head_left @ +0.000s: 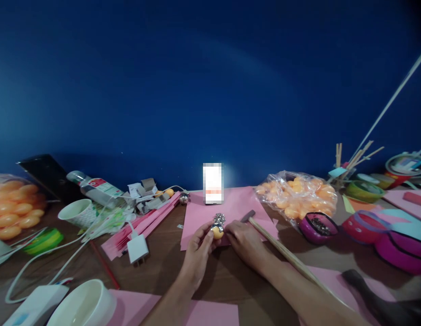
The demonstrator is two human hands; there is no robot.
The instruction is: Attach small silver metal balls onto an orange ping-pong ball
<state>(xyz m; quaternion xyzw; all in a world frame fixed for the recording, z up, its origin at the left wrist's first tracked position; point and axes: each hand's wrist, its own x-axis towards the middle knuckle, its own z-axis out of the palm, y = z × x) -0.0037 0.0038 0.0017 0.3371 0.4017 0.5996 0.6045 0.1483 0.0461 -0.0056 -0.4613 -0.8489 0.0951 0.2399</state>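
My left hand [198, 249] is closed around a yellow-orange ping-pong ball [217, 233], part of which is covered with shiny silver studs that look like thumbtacks. Just beyond the ball, a small heap of silver tacks [219, 218] lies on a pink paper sheet [197, 217]. To the right of the ball is my right hand [246, 242], its fingers curled and fingertips pressed together. Whatever they pinch is too small or hidden to make out. A hammer [285, 248] with a dark head and wooden handle lies beside and partly behind my right forearm.
Behind the paper, a phone [213, 183] leans upright against the blue wall. Bags of orange balls [299, 197] stand right and far left. Purple bowl [319, 228], white charger [137, 248], white bowl [83, 303], red pencil [103, 263] and plastic bottle [98, 188] crowd the sides.
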